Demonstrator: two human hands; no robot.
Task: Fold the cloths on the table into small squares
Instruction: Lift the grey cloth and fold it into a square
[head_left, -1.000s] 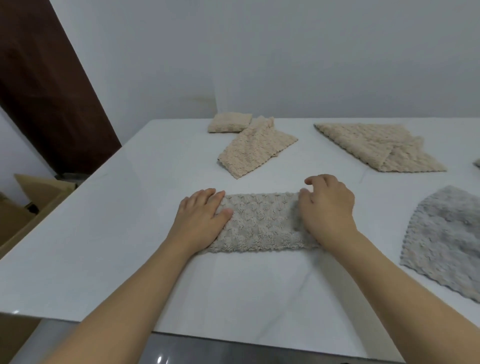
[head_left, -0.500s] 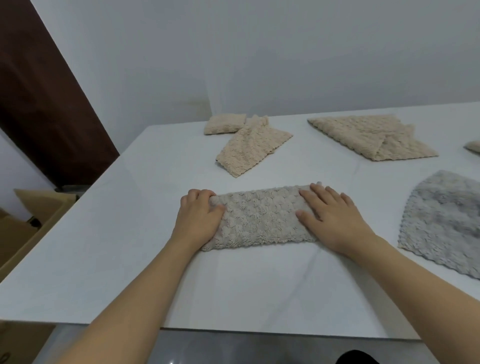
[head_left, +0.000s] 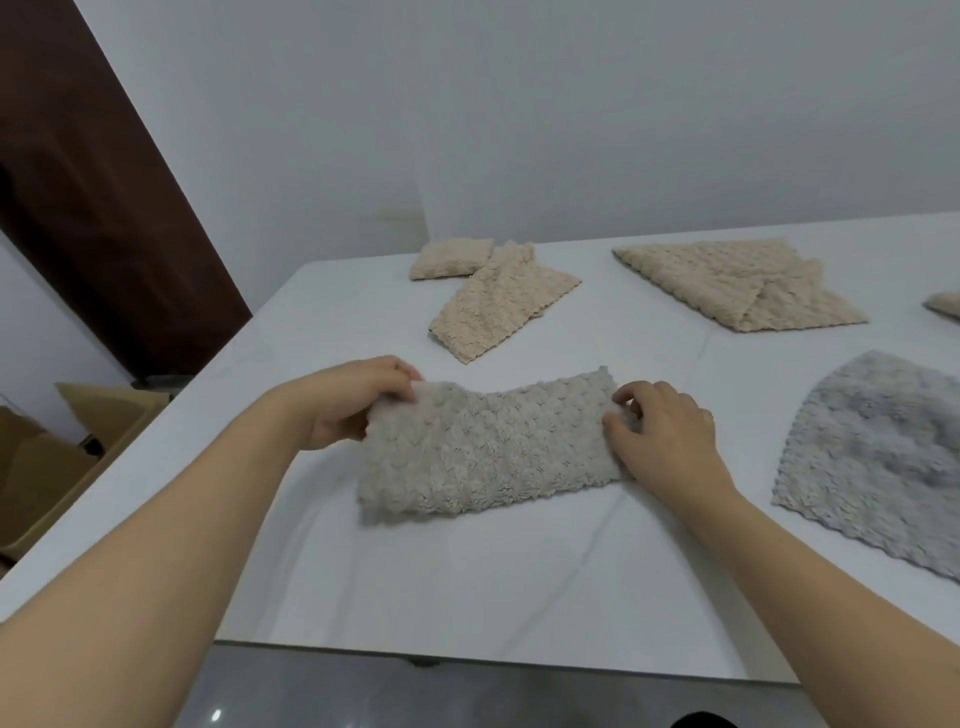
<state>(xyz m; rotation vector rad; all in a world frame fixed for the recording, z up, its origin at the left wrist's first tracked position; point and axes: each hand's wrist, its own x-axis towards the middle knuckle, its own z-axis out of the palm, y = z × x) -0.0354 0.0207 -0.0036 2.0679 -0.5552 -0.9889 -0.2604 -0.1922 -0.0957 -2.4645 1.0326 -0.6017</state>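
Two bare hands worked one cloth on the broad white marble-look table (head_left: 467, 597), whose smooth, faintly veined top filled most of the view. At the right edge lay the large pale grey fleecy cloth (head_left: 883, 462), spread open, nubby and scalloped along its near hem. Far right of centre sat the wide beige textured cloth (head_left: 727, 280), loosely doubled into a rough triangle. At the middle, near the person, lay the long grey-beige folded strip of bobbly towelling (head_left: 493, 447), a soft rectangle running left to right, thick and pebbled, its left end lifted off the table. The left hand (head_left: 348, 405) pinched that raised left end with curled fingers and thumb. The right hand (head_left: 660, 431) rested on the strip's right end, fingers bent and gripping its edge. Beyond the strip lay the narrow beige folded cloth (head_left: 498, 306), set diagonally, and touching its far end, the small beige folded square (head_left: 452, 258), plump like a cushion.
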